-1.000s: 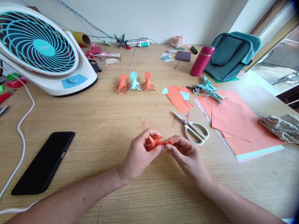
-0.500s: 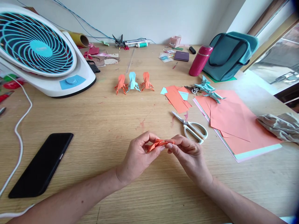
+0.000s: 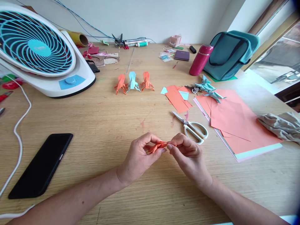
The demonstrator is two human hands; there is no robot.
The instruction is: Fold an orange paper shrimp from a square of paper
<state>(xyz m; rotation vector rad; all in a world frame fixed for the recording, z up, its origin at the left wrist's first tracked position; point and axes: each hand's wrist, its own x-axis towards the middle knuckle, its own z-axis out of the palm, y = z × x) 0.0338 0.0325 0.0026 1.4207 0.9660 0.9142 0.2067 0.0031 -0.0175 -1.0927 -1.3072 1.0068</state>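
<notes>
A small folded orange paper piece [image 3: 157,146] is pinched between both my hands just above the wooden table [image 3: 98,118]. My left hand [image 3: 138,159] curls round its left end, thumb and fingers closed on it. My right hand [image 3: 188,157] pinches its right tip. Three finished folded paper figures [image 3: 133,82], two orange and one light blue, stand in a row farther back. White-handled scissors [image 3: 192,127] lie just beyond my right hand.
A black phone [image 3: 41,164] lies at the left beside a white cable [image 3: 17,131]. A white and blue fan [image 3: 44,53] stands back left. Orange paper sheets [image 3: 236,122], paper scraps [image 3: 178,97], a magenta bottle [image 3: 200,60], a teal bag [image 3: 231,53] and a cloth [image 3: 281,125] are at the right.
The orange piece has been flattened and squeezed narrower between my fingers. Both hands stay in nearly the same place.
</notes>
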